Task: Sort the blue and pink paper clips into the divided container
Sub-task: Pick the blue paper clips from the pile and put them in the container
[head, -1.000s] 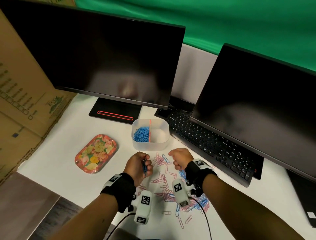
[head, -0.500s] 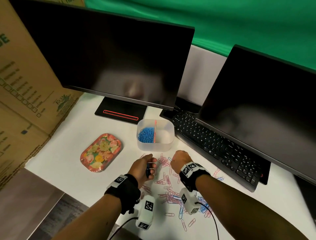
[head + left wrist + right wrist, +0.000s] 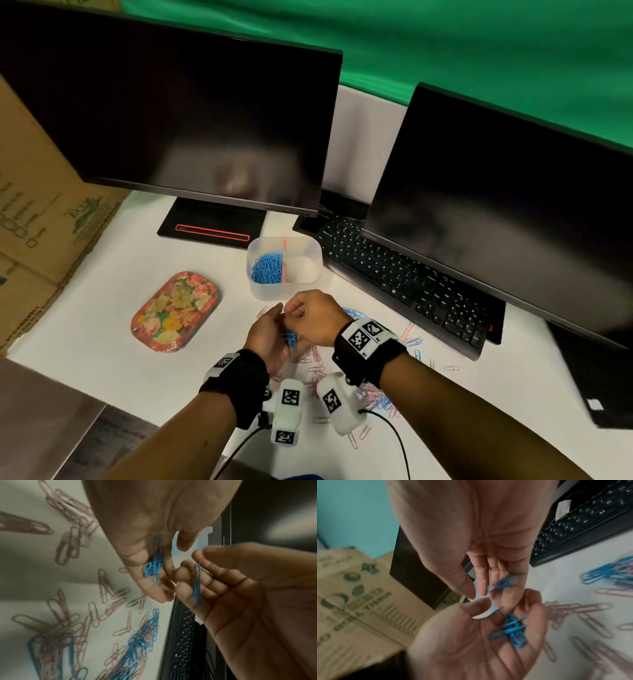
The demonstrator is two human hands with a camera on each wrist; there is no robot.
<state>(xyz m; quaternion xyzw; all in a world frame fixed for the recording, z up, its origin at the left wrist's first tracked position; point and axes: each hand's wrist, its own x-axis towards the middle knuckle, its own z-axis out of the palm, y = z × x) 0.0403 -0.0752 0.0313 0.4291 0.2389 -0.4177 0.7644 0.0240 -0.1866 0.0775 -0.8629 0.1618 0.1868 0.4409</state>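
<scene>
The clear divided container (image 3: 274, 294) stands behind my hands, with blue clips (image 3: 267, 269) in its left half. Loose pink clips (image 3: 317, 359) and blue clips (image 3: 382, 404) lie scattered on the white table beneath my wrists. My left hand (image 3: 270, 334) is turned palm up, fingers curled round a small bunch of blue clips (image 3: 511, 630). Just above it, touching it, is my right hand (image 3: 310, 310). Its fingers are fairly straight and its thumb is apart. One blue clip (image 3: 197, 584) lies loose against those fingers.
A black keyboard (image 3: 394, 274) runs along the right, under the right monitor (image 3: 496, 205). The left monitor's base (image 3: 212, 222) sits behind the container. A floral tray (image 3: 174, 311) lies to the left, and a cardboard box (image 3: 41, 219) stands at the far left.
The hands have come together. My left hand has turned from a fist to a cupped palm with the clips showing, and my right hand has moved left over it with one clip.
</scene>
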